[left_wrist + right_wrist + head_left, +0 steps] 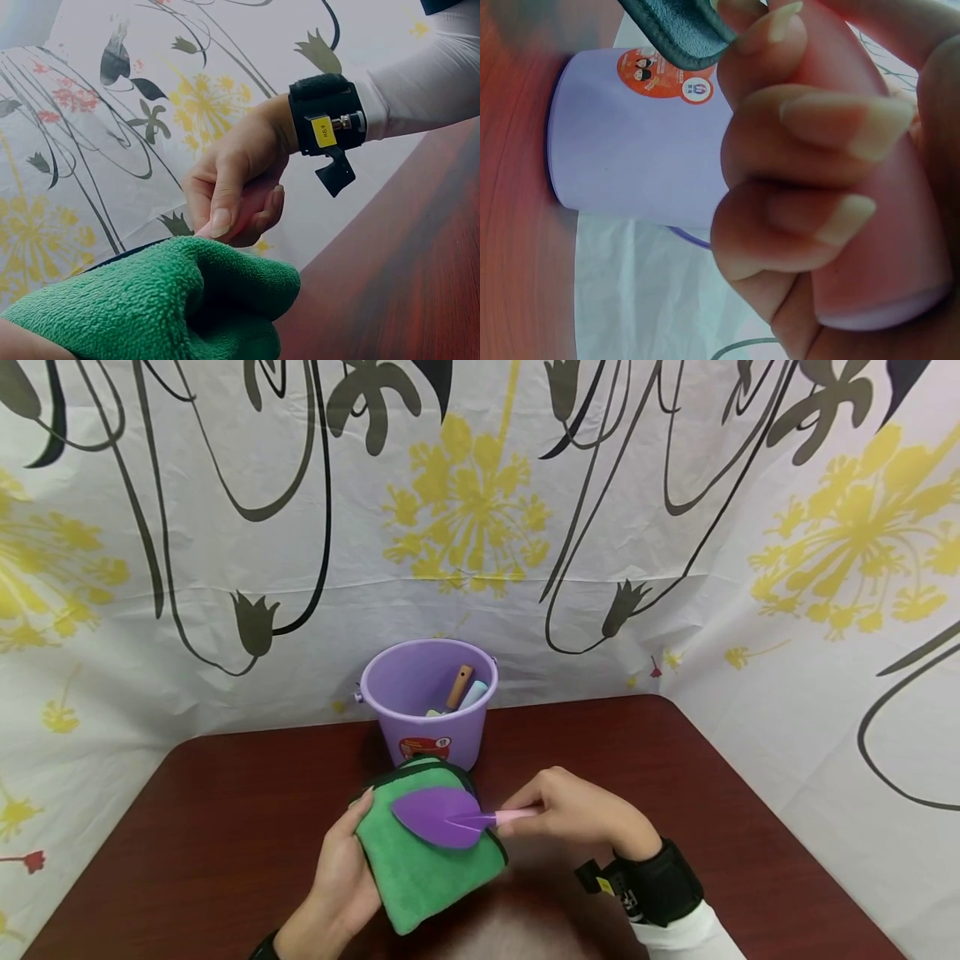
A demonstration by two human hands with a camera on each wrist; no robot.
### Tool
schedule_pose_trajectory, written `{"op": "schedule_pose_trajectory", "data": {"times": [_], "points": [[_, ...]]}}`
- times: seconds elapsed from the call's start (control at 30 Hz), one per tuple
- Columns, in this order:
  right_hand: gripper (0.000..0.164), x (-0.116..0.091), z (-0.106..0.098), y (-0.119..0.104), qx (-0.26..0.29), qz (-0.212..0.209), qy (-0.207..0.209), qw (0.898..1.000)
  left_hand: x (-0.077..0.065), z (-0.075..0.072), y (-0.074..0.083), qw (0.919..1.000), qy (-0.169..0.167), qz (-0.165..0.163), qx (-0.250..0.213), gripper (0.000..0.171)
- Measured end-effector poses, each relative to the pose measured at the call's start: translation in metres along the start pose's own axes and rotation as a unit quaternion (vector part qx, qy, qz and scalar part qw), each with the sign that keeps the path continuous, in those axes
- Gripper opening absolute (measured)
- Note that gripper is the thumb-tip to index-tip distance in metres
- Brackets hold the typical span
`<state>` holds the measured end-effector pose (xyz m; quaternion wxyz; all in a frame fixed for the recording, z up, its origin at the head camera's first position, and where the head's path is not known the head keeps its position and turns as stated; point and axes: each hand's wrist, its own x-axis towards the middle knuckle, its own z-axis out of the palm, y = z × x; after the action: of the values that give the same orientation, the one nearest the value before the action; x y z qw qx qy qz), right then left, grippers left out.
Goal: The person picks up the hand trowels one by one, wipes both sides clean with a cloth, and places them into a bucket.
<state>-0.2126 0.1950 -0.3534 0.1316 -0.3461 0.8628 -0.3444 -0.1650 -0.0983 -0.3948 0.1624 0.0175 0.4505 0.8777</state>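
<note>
My left hand [341, 872] holds a folded green cloth [431, 893] with dark edging, thumb on top at its left side. Over the cloth lies the purple blade of a toy trowel [438, 817], tip pointing left. My right hand [577, 810] grips the trowel's pink handle [877, 225]; in the right wrist view the fingers curl round it. From the left wrist view, the cloth [142, 300] covers most of the left hand and hides the blade, while the right hand [240, 180] shows beyond it.
Behind the cloth stands a purple bucket [431, 727] with a red sticker, near the table's back edge. Inside it are a brown handle [459, 687], a pale blue handle [473, 695] and something yellowish. A floral sheet [480, 610] hangs behind the dark red table [247, 810].
</note>
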Motion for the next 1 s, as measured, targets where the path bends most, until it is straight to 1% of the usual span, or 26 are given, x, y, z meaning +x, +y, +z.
{"op": "schedule_pose_trajectory", "data": {"times": [0.13, 0.43, 0.57, 1.0], "points": [[0.016, -0.0014, -0.0019, 0.001, -0.005, 0.002, 0.001, 1.0, 0.0001, -0.0006, -0.0002, 1.0, -0.002, -0.002, 0.002, 0.038], [0.023, -0.0033, -0.0026, 0.0021, 0.002, 0.004, -0.003, 1.0, 0.0, -0.0008, -0.0014, 0.9999, -0.007, -0.007, -0.005, 0.038], [0.022, -0.0036, -0.0027, 0.0018, 0.002, 0.003, -0.002, 1.0, 0.0, -0.0007, -0.0017, 0.9999, -0.007, -0.008, -0.007, 0.038], [0.02, -0.0028, -0.0016, 0.0004, -0.003, 0.012, -0.003, 1.0, 0.0019, -0.0003, -0.0047, 0.9999, 0.009, -0.01, -0.005, 0.036]]}}
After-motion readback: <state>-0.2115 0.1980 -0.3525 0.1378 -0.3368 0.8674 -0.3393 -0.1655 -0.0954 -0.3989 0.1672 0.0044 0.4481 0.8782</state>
